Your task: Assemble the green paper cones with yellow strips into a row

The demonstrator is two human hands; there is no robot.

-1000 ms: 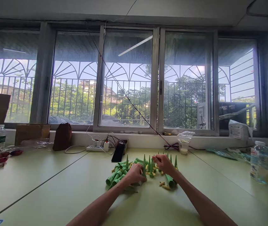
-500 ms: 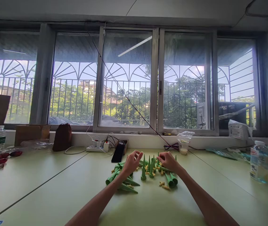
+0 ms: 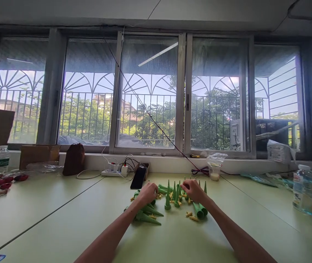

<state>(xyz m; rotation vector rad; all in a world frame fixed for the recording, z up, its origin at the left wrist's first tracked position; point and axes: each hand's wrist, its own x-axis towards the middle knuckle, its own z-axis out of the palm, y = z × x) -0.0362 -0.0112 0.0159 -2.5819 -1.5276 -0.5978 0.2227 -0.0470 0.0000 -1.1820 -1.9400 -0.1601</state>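
My left hand [image 3: 147, 193] is over the left part of a pile of hollow green plastic cones [image 3: 148, 218], its fingers curled downward. Whatever lies at those fingertips is hidden. Fingers closed in a pinch, my right hand [image 3: 194, 190] is just right of several upright green spikes [image 3: 167, 199]; I cannot make out what it holds. Small yellow pieces [image 3: 193, 218] are scattered between and in front of the cones. Two green cones [image 3: 199, 212] lie under my right wrist with their round open ends toward me.
Behind the pile are a black phone [image 3: 138, 178], a white power strip [image 3: 114, 173] and a bag-topped plastic cup [image 3: 214, 171]. A clear bottle [image 3: 304, 190] stands at the right. On the left are a brown pouch [image 3: 74, 159], a cardboard box [image 3: 39, 156] and another bottle [image 3: 0, 160].
My left hand has lowered and shifted slightly left into the pile. My right hand has dropped a little and moved slightly left, its fingers curling more. The view has shifted slightly.
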